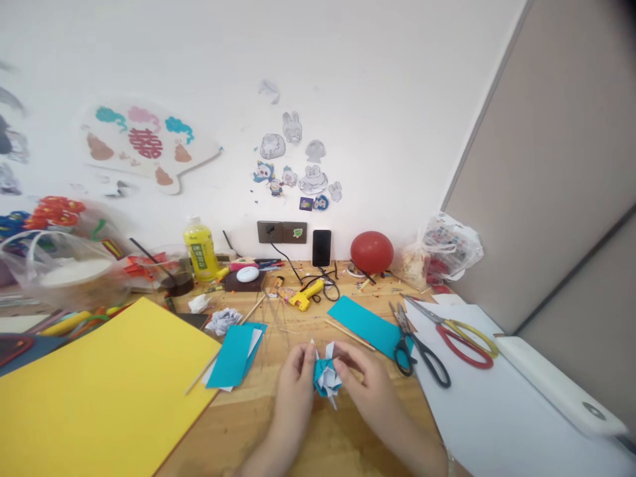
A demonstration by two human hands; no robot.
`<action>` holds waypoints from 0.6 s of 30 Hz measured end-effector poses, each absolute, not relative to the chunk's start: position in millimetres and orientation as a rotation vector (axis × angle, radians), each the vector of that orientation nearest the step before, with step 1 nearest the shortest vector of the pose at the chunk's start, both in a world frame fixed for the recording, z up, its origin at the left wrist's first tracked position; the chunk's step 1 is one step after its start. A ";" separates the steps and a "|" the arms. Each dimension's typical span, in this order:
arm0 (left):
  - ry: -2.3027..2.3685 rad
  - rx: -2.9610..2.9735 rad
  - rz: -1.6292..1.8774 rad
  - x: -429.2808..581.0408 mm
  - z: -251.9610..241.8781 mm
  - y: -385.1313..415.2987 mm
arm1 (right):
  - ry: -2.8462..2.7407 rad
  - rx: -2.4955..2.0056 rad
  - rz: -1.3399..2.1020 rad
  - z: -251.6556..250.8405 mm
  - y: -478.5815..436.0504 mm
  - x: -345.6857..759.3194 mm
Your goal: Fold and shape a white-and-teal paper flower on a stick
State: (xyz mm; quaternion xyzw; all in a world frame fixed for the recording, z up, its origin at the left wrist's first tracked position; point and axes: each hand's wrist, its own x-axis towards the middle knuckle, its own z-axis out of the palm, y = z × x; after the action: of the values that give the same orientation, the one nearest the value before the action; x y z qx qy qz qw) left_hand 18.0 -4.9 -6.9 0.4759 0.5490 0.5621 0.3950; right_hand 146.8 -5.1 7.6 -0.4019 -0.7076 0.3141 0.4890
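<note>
Between my two hands is a folded paper flower (pixel 328 379), blue outside and white inside, with pointed white tips sticking out above and below. My left hand (pixel 297 372) pinches its left side with thumb and fingers. On the other side, my right hand (pixel 361 374) grips the flower's right edge, thumb on the front. Behind the hands lies a blue paper strip (pixel 355 322) with a thin wooden stick (pixel 349 334) along its edge. To the left sit folded blue papers (pixel 234 354) and a finished-looking white paper flower (pixel 223 320).
Black-handled scissors (pixel 422 348) and red-and-yellow-handled scissors (pixel 462 334) lie at right, near white sheets (pixel 497 404). A large yellow sheet (pixel 104 391) covers the left. Toward the wall are a yellow glue gun (pixel 305 296), a bottle (pixel 199 248), a phone (pixel 322 248) and a red balloon (pixel 371 252).
</note>
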 end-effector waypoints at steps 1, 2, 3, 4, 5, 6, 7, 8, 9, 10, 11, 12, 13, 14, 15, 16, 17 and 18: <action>1.394 1.201 1.435 18.1 -6.9 -5.6 | -1.684 -0.967 0.817 7.3 -5.5 146.0; 1.389 1.197 1.442 18.3 -6.8 -6.2 | -1.646 -0.968 0.879 7.7 -5.6 146.1; 1.380 1.195 1.447 18.6 -6.8 -6.6 | -1.608 -0.975 0.942 8.8 -5.3 146.8; 1.364 1.195 1.447 18.9 -7.1 -6.7 | -1.573 -0.985 1.000 10.1 -4.7 148.0; 1.342 1.199 1.443 19.2 -7.8 -6.5 | -1.543 -0.994 1.046 11.5 -4.0 149.3; 1.314 1.205 1.439 19.4 -8.9 -6.0 | -1.519 -1.000 1.073 12.8 -3.2 150.6; 1.282 1.210 1.435 19.4 -10.4 -5.2 | -1.504 -1.006 1.080 13.7 -2.3 151.9; 1.248 1.216 1.427 19.2 -12.0 -4.2 | -1.495 -1.015 1.075 14.3 -1.4 152.9; 1.217 1.225 1.417 18.6 -13.5 -3.3 | -1.492 -1.029 1.066 14.5 -0.4 153.7; 1.201 1.238 1.403 17.7 -14.6 -2.4 | -1.490 -1.046 1.061 14.3 0.6 154.3; 1.205 1.260 1.390 16.5 -15.0 -1.9 | -1.490 -1.061 1.065 13.9 1.7 154.6; 1.227 1.297 1.380 15.0 -14.4 -1.6 | -1.490 -1.074 1.078 13.3 2.6 154.8; 1.256 1.359 1.369 13.3 -12.8 -1.7 | -1.487 -1.085 1.094 12.7 3.6 154.7; 1.283 1.441 1.351 11.7 -10.3 -2.1 | -1.481 -1.094 1.104 11.9 4.3 154.3; 1.299 1.539 1.329 10.1 -7.1 -2.8 | -1.479 -1.102 1.106 11.2 4.9 153.9; 1.291 1.650 1.277 8.7 -3.6 -3.5 | -1.478 -1.107 1.103 10.3 5.3 153.3; 1.282 1.732 1.224 7.6 -0.2 -4.3 | -1.477 -1.108 1.097 9.3 5.6 152.8; 1.284 1.785 1.185 6.9 2.7 -5.1 | -1.473 -1.106 1.089 8.2 5.7 152.2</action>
State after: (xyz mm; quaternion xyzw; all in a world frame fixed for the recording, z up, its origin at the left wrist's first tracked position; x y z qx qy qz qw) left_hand 6.9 -5.1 2.7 0.6780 0.4876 0.4501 0.3162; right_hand 152.2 5.7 8.2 -0.4534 -0.6038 0.4465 0.4801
